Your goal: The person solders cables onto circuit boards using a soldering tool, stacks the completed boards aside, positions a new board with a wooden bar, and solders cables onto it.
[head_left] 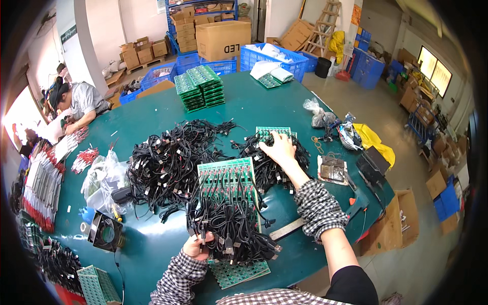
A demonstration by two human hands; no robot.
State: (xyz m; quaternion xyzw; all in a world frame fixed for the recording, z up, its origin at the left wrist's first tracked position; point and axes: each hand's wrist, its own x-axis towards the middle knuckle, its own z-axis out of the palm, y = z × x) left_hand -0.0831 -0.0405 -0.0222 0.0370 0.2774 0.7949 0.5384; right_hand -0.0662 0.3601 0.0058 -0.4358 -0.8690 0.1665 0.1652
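In front of me a green circuit board panel (227, 173) has a thick bundle of black USB cables (231, 229) wired to it and lying over its near half. My left hand (196, 247) is closed round the left side of this bundle. Farther out, my right hand (279, 149) has its fingers bent over the near part of a second green panel (272, 130), which rests on more black cables. Under the near bundle, bare green panels (239, 273) stick out at the table's front. A big heap of black cables (168, 162) lies to the left.
Stacked green panels (200, 89) stand at the back of the green table (147, 114). A small fan (105, 231) and clear plastic bags (104, 180) are left; a flat tool (287, 229) and a black box (375, 168) are right. Another person (84, 104) works at far left.
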